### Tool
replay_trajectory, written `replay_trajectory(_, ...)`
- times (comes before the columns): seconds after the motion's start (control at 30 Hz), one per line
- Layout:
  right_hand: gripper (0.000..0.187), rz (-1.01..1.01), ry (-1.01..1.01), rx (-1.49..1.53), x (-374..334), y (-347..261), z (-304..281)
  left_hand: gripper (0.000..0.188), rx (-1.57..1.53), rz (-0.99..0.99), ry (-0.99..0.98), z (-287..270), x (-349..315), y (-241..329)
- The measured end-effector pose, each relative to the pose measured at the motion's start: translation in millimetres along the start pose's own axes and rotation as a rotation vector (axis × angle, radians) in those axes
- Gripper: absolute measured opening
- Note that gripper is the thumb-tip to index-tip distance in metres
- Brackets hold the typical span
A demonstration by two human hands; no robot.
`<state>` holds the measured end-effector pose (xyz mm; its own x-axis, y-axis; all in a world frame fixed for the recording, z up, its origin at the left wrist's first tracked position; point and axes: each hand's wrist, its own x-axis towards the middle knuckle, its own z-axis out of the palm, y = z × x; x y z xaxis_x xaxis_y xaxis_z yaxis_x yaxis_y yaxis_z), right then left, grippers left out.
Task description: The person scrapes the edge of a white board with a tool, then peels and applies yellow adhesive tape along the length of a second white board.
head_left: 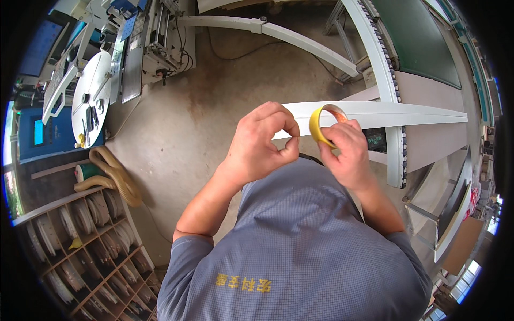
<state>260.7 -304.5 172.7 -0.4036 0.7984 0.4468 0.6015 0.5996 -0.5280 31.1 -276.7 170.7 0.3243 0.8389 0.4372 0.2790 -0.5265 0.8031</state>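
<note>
My right hand point(345, 152) grips a roll of yellow tape point(315, 127), with fingers and thumb on its lower right rim. Orange shows on the inside of the ring. To the left of it, my left hand point(266, 140) is closed, its thumb and index fingertips brought close together; whatever they pinch, if anything, is too small to make out. Beyond both hands lies a long white panel point(417, 113), stretching right across a machine frame. My left hand overlaps the panel's left end.
A roller-edged conveyor frame point(386, 64) stands to the right. At the left are a machine with a white round plate point(92, 99), a ribbed tan hose point(119, 174) and a wooden rack point(88, 235) of edging rolls. A white beam point(300, 40) crosses ahead, above a floor cable.
</note>
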Motion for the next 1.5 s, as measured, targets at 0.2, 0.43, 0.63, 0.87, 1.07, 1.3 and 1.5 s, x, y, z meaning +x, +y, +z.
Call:
replay_trajectory(0.2, 0.025, -0.074, -0.025, 0.065, 17, -10, 17, 0.024, -0.091, -0.077, 0.039, -13, -5, -18)
replay_trajectory(0.43, 0.027, -0.083, -0.074, -0.009, 31, -8, 25, 0.024, -0.001, 0.024, 0.095, -11, -4, -35)
replay_trajectory(0.63, 0.023, 0.079, -0.136, 0.051, 36, 3, 21, 0.016, -0.062, -0.075, 0.047, -6, 4, -34)
replay_trajectory(0.87, 0.017, 0.457, -0.39, 0.28, 46, 12, 7, 0.022, -0.756, -0.535, -0.044, 1, -11, -43)
replay_trajectory(1.07, 0.013, 0.377, -0.795, 0.596, 28, 58, -19, 0.035, -0.946, -0.808, 0.041, -1, -68, -52)
replay_trajectory(1.3, 0.014, 0.395, -0.729, 0.114, 13, 81, -12, 0.028, -0.937, -0.818, 0.225, 48, -98, -83)
replay_trajectory(1.5, 0.012, 0.567, -0.695, 0.45, 16, 87, -31, 0.043, -0.534, -0.877, 0.347, 64, -100, -103)
